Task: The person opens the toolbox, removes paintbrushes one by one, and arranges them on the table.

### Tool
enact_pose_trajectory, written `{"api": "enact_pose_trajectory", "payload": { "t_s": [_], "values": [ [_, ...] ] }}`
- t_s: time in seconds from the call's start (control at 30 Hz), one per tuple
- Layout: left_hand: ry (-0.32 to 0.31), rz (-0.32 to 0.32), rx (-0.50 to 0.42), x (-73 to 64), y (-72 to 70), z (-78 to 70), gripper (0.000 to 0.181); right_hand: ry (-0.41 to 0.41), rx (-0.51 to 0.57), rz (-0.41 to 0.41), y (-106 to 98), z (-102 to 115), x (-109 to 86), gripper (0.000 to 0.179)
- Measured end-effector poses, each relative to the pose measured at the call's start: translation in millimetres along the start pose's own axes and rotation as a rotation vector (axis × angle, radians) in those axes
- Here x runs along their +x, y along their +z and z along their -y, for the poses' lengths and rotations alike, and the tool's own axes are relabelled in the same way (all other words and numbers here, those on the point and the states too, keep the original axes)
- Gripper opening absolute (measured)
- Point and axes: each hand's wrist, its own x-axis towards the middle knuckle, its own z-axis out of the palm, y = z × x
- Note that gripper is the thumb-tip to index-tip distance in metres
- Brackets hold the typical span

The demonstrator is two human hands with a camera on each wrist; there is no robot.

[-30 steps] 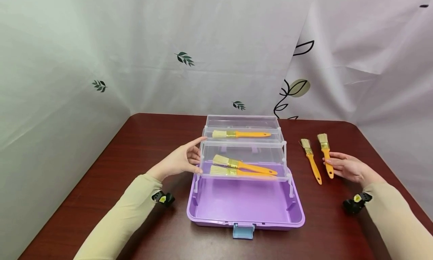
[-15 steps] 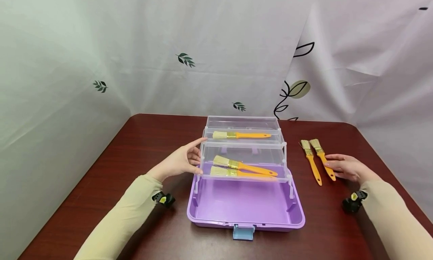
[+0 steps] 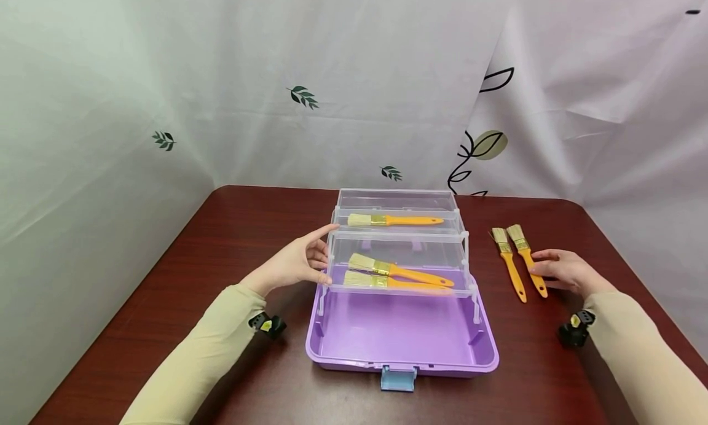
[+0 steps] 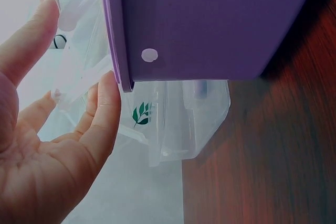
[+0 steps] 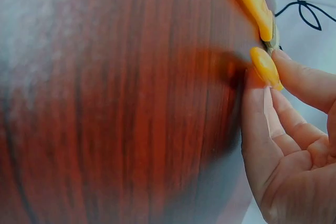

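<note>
My left hand (image 3: 293, 262) rests against the left side of the clear fold-out trays (image 3: 398, 236) of a purple storage box (image 3: 398, 333). Its thumb and fingers are spread along the tray edges; in the left wrist view the fingertips touch the clear parts and the box rim. At the right, my right hand (image 3: 570, 271) pinches the handle of a flat paintbrush (image 3: 539, 282) between thumb and fingers, bristles pointing away. The handle (image 5: 265, 67) shows end-on in the right wrist view. Close on its left lies a second paintbrush (image 3: 512, 268), nearly parallel, with a gap between the handles.
One paintbrush (image 3: 412, 220) lies in the upper tray, and two more, one a paintbrush (image 3: 409, 272) slanting over the other, lie in the lower tray. A blue latch (image 3: 398, 379) hangs at the box front. Curtains (image 3: 354, 105) surround the dark wooden table (image 3: 249, 222).
My right hand has shifted left, bringing its paintbrush from a wider gap to close beside the second one. In the last half second it has barely moved. My left hand keeps its place.
</note>
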Motion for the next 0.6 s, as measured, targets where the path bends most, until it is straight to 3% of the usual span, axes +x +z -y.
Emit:
{"api": "enact_pose_trajectory", "payload": {
  "t_s": [0.6],
  "values": [
    [-0.001,-0.004,0.000,-0.6,0.2,-0.7,0.105,-0.005,-0.073,-0.062,3.0,1.4,-2.4,0.065]
  ]
}}
